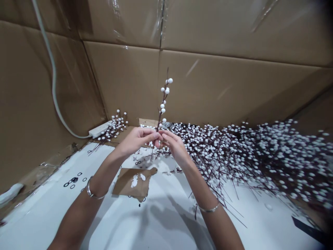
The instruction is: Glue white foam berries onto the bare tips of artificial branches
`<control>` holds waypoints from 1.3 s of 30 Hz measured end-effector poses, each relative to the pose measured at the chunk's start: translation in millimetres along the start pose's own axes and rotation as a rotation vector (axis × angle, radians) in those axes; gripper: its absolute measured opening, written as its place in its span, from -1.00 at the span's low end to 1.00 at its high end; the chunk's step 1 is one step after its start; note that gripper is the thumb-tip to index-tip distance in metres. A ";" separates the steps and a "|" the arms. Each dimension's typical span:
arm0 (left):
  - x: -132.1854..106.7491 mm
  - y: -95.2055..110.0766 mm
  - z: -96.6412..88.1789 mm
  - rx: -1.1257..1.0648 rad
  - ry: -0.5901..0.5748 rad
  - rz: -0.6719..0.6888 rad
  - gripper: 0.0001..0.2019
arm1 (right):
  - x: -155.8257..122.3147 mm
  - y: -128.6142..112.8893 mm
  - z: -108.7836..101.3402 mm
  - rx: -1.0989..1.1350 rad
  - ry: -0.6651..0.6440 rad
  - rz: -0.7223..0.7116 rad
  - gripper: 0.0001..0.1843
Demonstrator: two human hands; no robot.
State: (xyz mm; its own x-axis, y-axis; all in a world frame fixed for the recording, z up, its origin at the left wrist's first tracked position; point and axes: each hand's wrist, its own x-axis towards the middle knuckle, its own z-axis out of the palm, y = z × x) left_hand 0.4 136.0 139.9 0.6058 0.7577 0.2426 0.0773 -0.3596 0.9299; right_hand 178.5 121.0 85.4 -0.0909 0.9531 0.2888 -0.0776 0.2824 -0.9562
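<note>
An artificial berry stem (163, 106) with white berries on a brown twig stands upright between my two hands. My left hand (140, 139) pinches its lower part between thumb and fingers. From the other side, my right hand (174, 144) has its fingertips closed at the same spot on the stem. Just below lies a torn piece of brown cardboard (125, 182) with white smears (137, 180) on it. A large pile of similar berry stems (215, 149) spreads behind and to the right of my right hand.
A smaller bunch of berry stems (114, 126) lies at the back left beside a white power strip (100, 129) with a cable (53, 76). Several small black rings (74, 180) are scattered on the white tabletop (109, 222). Cardboard walls (125, 76) enclose the back and left.
</note>
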 end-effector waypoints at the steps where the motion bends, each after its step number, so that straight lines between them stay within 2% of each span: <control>1: 0.4 -1.1 0.7 -0.022 -0.028 -0.011 -0.72 | -0.3 -3.4 -0.2 0.095 -0.012 0.030 -0.65; 6: 4.6 -10.6 8.2 -0.093 -0.080 -0.064 -0.64 | -4.9 -14.5 2.4 0.268 -0.068 0.100 -0.62; 10: 7.8 -13.9 14.4 -0.195 -0.105 -0.090 -0.59 | -6.4 -16.8 4.7 0.330 -0.044 0.124 -0.65; 14: 13.7 -20.6 2.7 -0.099 -0.151 -0.090 -0.56 | -4.3 -19.5 -2.2 0.265 0.044 0.047 -0.70; 17: 21.8 -46.7 -18.1 0.314 -0.051 -0.116 -0.65 | -1.9 -23.5 -12.5 0.189 0.181 -0.014 -0.73; 18: 24.6 -59.7 -24.6 0.534 -0.030 -0.174 -0.69 | -1.5 -24.7 -15.6 0.175 0.208 -0.024 -0.73; 19: 27.2 -73.9 -29.7 0.741 -0.022 -0.288 -0.75 | -1.3 -25.8 -18.1 0.163 0.222 -0.035 -0.73; 21: 30.9 -101.9 -34.8 0.837 -0.043 -0.413 -0.90 | -1.8 -27.0 -20.6 0.144 0.225 -0.066 -0.73; 23: 32.7 -124.2 -32.9 0.853 -0.096 -0.488 -0.92 | -3.2 -27.6 -20.0 0.132 0.206 -0.092 -0.74; 27: 33.7 -144.6 -20.8 0.877 -0.130 -0.540 -0.92 | -6.3 -29.4 -16.0 0.163 0.172 -0.091 -0.74; 30: 34.2 -146.0 -18.2 0.884 -0.121 -0.536 -0.92 | -7.3 -32.8 -14.9 0.207 0.159 -0.083 -0.75; 33: 35.2 -138.3 -26.3 0.850 -0.098 -0.487 -0.94 | -7.7 -35.4 -15.4 0.204 0.153 -0.062 -0.75; 36: 34.5 -116.8 -39.2 0.777 -0.059 -0.400 -0.89 | -7.6 -34.4 -14.7 0.189 0.154 -0.050 -0.74; 39: 29.3 -82.9 -44.4 0.539 0.034 -0.204 -0.80 | -6.8 -30.0 -10.3 0.197 0.153 -0.078 -0.76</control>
State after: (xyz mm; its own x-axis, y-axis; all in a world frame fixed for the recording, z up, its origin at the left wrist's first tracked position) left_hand -23.5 212.3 82.2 0.5114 0.8546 0.0901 0.5881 -0.4245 0.6884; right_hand 191.7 107.2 111.6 0.0727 0.9390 0.3361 -0.2716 0.3429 -0.8992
